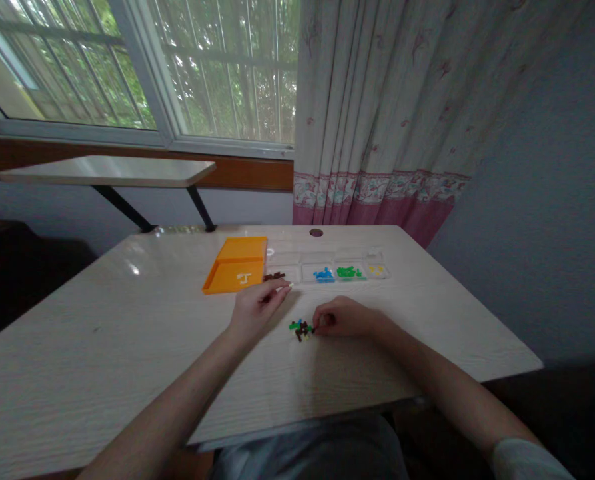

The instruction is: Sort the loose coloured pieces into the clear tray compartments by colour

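Observation:
My left hand (pixel 258 305) is closed in a pinch just in front of the clear tray, with a tiny white piece (pixel 291 285) at its fingertips. On the table to the right of it, a small pile of mixed plastic pieces (pixel 300 329) lies together, brown, green, blue and pale yellow. My right hand (pixel 344 316) is closed, thumb and forefinger pinched at the pile's right edge. A dark spot shows at those fingertips, too small to make out as a separate piece.
Behind the hands is a clear compartment tray (pixel 304 281) holding brown pieces (pixel 276 276), blue pieces (pixel 324 274), green pieces (pixel 349 272) and a few yellow pieces (pixel 376 269). An orange case (pixel 217 283) at its left contains white pieces (pixel 244 277). A raised shelf (pixel 112 172) stands at the back left.

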A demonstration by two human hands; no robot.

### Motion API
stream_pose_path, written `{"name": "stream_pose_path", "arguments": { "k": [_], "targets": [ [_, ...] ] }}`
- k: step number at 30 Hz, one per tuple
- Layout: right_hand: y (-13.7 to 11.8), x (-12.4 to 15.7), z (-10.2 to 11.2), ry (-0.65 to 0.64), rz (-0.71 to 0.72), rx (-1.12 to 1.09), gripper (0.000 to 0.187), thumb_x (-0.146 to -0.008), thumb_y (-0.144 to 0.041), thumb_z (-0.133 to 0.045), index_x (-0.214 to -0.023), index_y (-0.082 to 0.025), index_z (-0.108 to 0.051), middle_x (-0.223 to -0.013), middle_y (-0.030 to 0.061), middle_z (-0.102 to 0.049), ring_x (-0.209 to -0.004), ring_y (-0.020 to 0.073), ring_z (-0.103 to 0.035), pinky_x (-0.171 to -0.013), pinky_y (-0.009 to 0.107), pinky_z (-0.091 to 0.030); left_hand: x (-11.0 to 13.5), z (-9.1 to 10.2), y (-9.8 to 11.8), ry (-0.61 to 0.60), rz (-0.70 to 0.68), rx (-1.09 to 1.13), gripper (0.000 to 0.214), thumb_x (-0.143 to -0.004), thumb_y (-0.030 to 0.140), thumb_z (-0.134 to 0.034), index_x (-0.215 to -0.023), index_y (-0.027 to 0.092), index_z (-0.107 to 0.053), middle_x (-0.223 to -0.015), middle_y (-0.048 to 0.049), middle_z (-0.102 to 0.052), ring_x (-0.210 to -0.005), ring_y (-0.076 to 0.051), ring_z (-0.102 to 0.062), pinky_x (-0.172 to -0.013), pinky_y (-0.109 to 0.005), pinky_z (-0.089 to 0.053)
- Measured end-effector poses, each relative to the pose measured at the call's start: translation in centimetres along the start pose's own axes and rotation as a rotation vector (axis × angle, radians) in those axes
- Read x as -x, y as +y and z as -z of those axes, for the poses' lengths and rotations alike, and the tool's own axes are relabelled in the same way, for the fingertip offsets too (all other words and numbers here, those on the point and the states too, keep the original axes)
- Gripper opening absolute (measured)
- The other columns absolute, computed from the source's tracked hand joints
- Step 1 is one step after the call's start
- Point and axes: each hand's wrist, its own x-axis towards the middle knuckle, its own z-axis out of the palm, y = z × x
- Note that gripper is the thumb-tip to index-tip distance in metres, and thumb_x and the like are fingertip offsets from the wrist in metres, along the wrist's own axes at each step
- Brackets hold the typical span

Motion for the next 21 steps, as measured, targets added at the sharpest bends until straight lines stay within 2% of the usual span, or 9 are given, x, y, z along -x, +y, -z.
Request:
{"name": "stream_pose_path", "arguments": {
  "k": [3, 12, 17, 21],
  "targets": [
    [0.0, 0.0, 0.0, 0.003, -0.005, 0.001, 0.015, -0.073, -0.025, -0.059, -0.084, -0.019, -0.064, -0.057, -0.0049, -0.056, -0.051, 0.0055, -0.050, -0.052, 0.015, -0.035, -0.1, 0.0, 0.1, 0.026, -0.023, -0.012, 0.017, -0.078, 0.029, -0.056, -0.080, 0.015, -0.066, -0.057, 0.0020, -0.063, -0.044, -0.005, -0.050, -0.046, -0.013, -0.039],
    [-0.4, 0.1, 0.2, 0.008, -0.015, 0.007, 0.014, -0.072, -0.022, -0.059, -0.084, -0.019, -0.065, -0.057, -0.0046, -0.057, -0.050, 0.0058, -0.049, -0.053, 0.016, -0.036, 0.0, 0.1, 0.1, 0.016, -0.045, -0.048, 0.019, -0.079, 0.030, -0.055, -0.082, 0.015, -0.066, -0.060, 0.0009, -0.063, -0.047, -0.006, -0.051, -0.049, -0.014, -0.039],
    [-0.2, 0.1, 0.1, 0.012, -0.011, 0.015, 0.014, -0.072, -0.023, -0.059, -0.084, -0.020, -0.065, -0.056, -0.0046, -0.056, -0.050, 0.0063, -0.050, -0.053, 0.016, -0.035, -0.4, 0.5, -0.3, 0.011, 0.074, -0.132, 0.025, -0.081, 0.035, -0.049, -0.082, 0.016, -0.066, -0.050, 0.0034, -0.054, -0.044, -0.007, -0.047, -0.048, -0.016, -0.035],
    [-0.1, 0.1, 0.1, 0.023, -0.010, 0.025, 0.015, -0.072, -0.023, -0.060, -0.085, -0.020, -0.066, -0.058, -0.0038, -0.058, -0.052, 0.0068, -0.052, -0.053, 0.016, -0.036, -1.3, 1.4, -2.1, -0.079, 0.296, -0.328, 0.032, -0.080, 0.042, -0.046, -0.089, 0.018, -0.065, -0.055, 0.0013, -0.056, -0.050, -0.011, -0.051, -0.049, -0.019, -0.033]
  ]
}}
